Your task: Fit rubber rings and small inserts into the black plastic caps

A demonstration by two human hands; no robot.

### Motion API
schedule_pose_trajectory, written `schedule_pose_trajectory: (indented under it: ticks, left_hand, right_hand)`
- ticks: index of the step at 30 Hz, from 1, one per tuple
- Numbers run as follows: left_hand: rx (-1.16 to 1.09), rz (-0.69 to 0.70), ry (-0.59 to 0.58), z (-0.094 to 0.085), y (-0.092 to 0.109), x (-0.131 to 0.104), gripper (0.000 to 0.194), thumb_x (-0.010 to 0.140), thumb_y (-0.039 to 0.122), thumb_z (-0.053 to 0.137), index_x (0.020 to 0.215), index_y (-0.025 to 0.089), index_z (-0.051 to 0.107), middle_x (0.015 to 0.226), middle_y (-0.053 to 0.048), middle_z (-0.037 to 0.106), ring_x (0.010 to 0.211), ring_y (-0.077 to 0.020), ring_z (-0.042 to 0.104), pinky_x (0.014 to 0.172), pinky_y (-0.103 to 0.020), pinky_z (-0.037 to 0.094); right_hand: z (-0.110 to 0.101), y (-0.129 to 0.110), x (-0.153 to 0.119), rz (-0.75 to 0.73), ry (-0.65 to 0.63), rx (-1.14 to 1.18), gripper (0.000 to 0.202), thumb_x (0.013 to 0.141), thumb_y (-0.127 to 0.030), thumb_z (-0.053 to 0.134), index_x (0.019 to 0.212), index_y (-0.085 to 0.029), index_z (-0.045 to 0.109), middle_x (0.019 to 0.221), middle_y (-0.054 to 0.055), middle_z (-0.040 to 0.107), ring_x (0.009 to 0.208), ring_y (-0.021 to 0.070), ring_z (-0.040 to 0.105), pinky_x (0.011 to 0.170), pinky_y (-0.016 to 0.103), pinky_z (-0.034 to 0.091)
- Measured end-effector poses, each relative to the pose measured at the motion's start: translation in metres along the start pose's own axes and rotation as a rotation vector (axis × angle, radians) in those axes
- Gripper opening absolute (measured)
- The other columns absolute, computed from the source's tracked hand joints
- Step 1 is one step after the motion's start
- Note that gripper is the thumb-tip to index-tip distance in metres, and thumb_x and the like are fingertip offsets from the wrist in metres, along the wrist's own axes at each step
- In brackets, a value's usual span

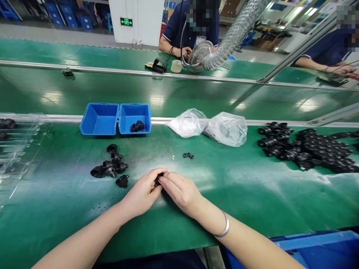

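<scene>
Because steadiness likely matters, left hand (142,191) and right hand (183,195) pinch a black part (157,180) inside the near edge of the surface (153,235).

A small black part (158,181) sits mostly hidden between left hand (142,191) and right hand (181,192).

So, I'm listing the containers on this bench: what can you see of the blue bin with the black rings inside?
The blue bin looks like plastic: plain-walled, open-topped, rimmed, seemingly upright. It rests on the green workbench, hiding part of a metal rail, immediately right of an adjacent bin; whether they touch is unclear. Inside, thin black rings lie tangled near the front. The left hand and right hand are clear of it.
</scene>
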State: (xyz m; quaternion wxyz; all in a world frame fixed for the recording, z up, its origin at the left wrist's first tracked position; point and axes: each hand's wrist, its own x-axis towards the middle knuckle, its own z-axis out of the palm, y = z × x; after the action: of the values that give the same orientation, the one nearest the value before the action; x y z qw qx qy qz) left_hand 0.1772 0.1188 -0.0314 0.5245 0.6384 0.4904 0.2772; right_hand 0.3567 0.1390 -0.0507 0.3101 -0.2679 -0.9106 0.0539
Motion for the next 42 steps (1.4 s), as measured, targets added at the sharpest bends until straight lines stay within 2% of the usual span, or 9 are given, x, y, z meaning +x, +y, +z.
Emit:
schedule_pose_trajectory:
  ticks: [4,7,11,15,17,22,31,37,42]
  left_hand:
    - [-0.125,-0.074,0.004,0.003,-0.004,0.002,0.044,0.083,0.014,0.050,0.127,0.022,0.050,0.107,-0.005,0.061,0.071,-0.0135,0.056,0.072,-0.031,0.049]
    - [-0.368,-0.063,-0.014,0.006,-0.009,0.006,0.039,0.084,0.018,0.055,0.123,0.022,0.050,0.113,-0.005,0.059,0.099,-0.0190,0.062,0.093,-0.036,0.048]
    - [-0.570,-0.111,-0.021,0.005,-0.008,0.009,0.033,0.087,0.025,0.058,0.118,0.023,0.048,0.128,-0.008,0.051,0.110,-0.0222,0.063,0.103,-0.042,0.044]
    - [-0.556,-0.155,-0.019,0.002,-0.005,0.009,0.031,0.087,0.026,0.058,0.117,0.022,0.048,0.127,-0.008,0.050,0.110,-0.0237,0.064,0.101,-0.044,0.046]
    - [-0.549,-0.160,-0.026,0.003,-0.005,0.008,0.031,0.087,0.027,0.058,0.117,0.022,0.048,0.127,-0.009,0.050,0.109,-0.0239,0.064,0.099,-0.043,0.048]
    - [-0.540,-0.166,-0.028,0.004,-0.005,0.008,0.032,0.087,0.028,0.058,0.116,0.022,0.048,0.126,-0.009,0.051,0.108,-0.0236,0.064,0.097,-0.042,0.049]
    - [-0.605,-0.191,-0.038,0.003,-0.002,0.007,0.033,0.084,0.031,0.065,0.113,0.021,0.052,0.121,-0.009,0.053,0.106,-0.0247,0.064,0.094,-0.042,0.049]
    - [-0.693,-0.187,-0.073,0.008,0.001,0.006,0.033,0.081,0.026,0.068,0.110,0.021,0.054,0.121,-0.008,0.054,0.104,-0.0235,0.065,0.097,-0.041,0.047]
    - [-0.669,-0.096,-0.087,0.010,-0.001,0.008,0.028,0.081,0.018,0.064,0.108,0.019,0.055,0.105,-0.005,0.059,0.102,-0.0201,0.061,0.094,-0.038,0.047]
  right_hand:
    - [0.000,-0.001,0.003,0.037,-0.015,0.013,0.017,0.095,-0.012,0.047,0.100,-0.012,0.063,0.087,0.010,0.066,0.083,0.0206,0.064,0.071,0.033,0.057]
    - [-0.014,0.009,0.007,0.101,-0.022,0.084,0.016,0.096,-0.016,0.047,0.099,-0.016,0.063,0.087,0.008,0.066,0.081,0.0175,0.064,0.072,0.030,0.055]
    - [-0.048,0.046,0.002,0.452,0.020,-0.019,0.015,0.096,-0.019,0.049,0.090,-0.017,0.063,0.082,0.007,0.064,0.076,0.0177,0.062,0.072,0.031,0.052]
    - [-0.068,0.082,-0.016,0.684,-0.257,-0.237,0.017,0.088,-0.015,0.059,0.071,-0.016,0.062,0.070,0.006,0.060,0.064,0.0190,0.060,0.063,0.031,0.049]
    - [-0.067,0.090,-0.023,0.715,-0.292,-0.259,0.013,0.085,-0.014,0.062,0.073,-0.015,0.063,0.073,0.006,0.061,0.064,0.0194,0.061,0.064,0.032,0.049]
    - [-0.052,0.085,-0.021,0.659,-0.229,-0.236,0.006,0.088,-0.013,0.058,0.089,-0.014,0.064,0.085,0.008,0.063,0.072,0.0197,0.063,0.065,0.030,0.049]
    - [-0.053,0.086,-0.019,0.653,-0.193,-0.194,0.015,0.091,-0.016,0.054,0.078,-0.016,0.061,0.077,0.006,0.061,0.063,0.0172,0.059,0.059,0.030,0.048]
    - [-0.040,0.043,0.003,0.462,-0.016,0.149,0.010,0.094,-0.022,0.055,0.088,-0.019,0.061,0.078,0.004,0.062,0.072,0.0162,0.060,0.066,0.028,0.050]
    - [-0.017,0.008,0.009,0.327,-0.053,0.321,0.012,0.097,-0.021,0.050,0.095,-0.019,0.062,0.087,0.005,0.060,0.079,0.0145,0.060,0.069,0.026,0.051]
